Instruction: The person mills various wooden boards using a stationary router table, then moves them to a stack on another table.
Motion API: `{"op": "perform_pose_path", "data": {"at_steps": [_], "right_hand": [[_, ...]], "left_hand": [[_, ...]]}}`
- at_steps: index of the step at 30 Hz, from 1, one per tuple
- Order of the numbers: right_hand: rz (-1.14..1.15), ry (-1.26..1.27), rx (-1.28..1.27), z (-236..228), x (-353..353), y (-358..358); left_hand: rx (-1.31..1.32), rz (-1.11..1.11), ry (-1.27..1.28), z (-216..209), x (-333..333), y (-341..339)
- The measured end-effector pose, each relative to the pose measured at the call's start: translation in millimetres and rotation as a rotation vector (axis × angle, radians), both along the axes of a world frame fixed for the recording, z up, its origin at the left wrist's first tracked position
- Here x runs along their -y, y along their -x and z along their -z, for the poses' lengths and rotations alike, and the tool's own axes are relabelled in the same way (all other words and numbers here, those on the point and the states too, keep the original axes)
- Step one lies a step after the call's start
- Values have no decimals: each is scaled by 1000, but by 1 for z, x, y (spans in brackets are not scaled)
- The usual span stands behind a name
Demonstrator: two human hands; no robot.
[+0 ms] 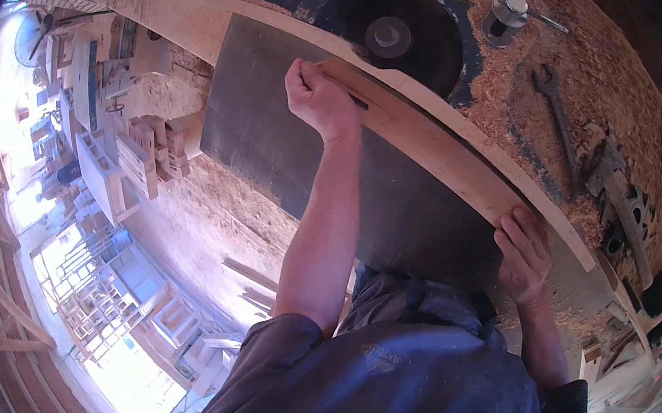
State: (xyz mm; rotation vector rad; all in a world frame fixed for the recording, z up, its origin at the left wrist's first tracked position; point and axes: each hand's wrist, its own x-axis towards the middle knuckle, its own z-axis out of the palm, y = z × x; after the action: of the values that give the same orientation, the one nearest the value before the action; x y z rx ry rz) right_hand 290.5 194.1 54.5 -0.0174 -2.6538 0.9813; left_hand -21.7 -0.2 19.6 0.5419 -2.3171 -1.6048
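A pale wooden board (pixel 430 154) lies along a long curved-looking wooden fence (pixel 474 133), over a dark flat machine table (pixel 264 139). My left hand (pixel 323 105) is closed at the board's left part, fingers curled together, close to a short dark slot (pixel 359 102) in the wood. At the board's right end, my right hand (pixel 524 253) grips it with bent fingers over its edge. The undersides of both grips are hidden. Behind the fence sits a dark round machine part (pixel 391 35) with a hub in its middle.
Sawdust (pixel 614 85) covers the surface behind the fence. On it are an open-ended wrench (pixel 556 119), a metal cylinder with a handle (pixel 506 21) and metal clamp parts (pixel 623 211). Wooden pieces (pixel 156 150) stand on the floor at left, near a standing fan (pixel 31 39).
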Motion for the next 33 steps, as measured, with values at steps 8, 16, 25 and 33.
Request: {"op": "perform_pose_path", "data": {"at_steps": [8, 16, 25, 33], "right_hand": [[19, -4, 9, -2, 0, 4], [9, -9, 5, 0, -2, 5], [-14, -19, 13, 2, -3, 6], [19, -39, 1, 0, 2, 6]], "left_hand": [[8, -19, -4, 0, -3, 2], [8, -11, -14, -1, -3, 3], [33, 36, -73, -1, -2, 8], [0, 41, -59, -3, -5, 8]]}}
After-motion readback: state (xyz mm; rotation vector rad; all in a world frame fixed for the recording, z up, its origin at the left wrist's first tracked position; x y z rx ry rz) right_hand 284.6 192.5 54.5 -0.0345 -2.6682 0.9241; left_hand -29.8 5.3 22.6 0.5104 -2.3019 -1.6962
